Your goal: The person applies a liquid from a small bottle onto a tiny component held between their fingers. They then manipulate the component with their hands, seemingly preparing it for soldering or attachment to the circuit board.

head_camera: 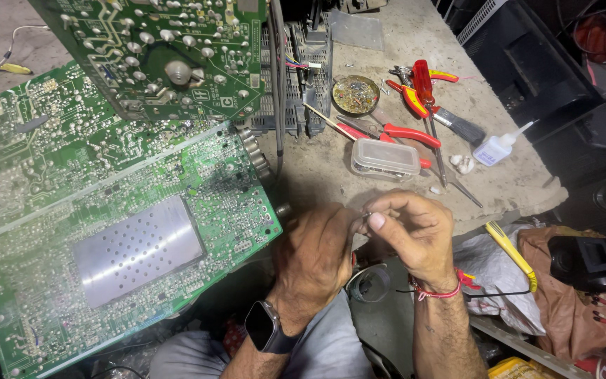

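Where tools lie: dusty workbench (387, 42)

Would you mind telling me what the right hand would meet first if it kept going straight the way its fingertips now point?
The right hand points leftward, its fingertips pinching something tiny beside the left hand. It would probably meet the left hand first, with the green circuit board beyond; depth is unclear.

circuit board (106, 231) lies left of both hands; lidded box (385, 157) behind them, pliers (394, 133) beyond.

Even, fairly bright light from above — glare on the metal shield (138, 250), dim lower corners, sharp focus.
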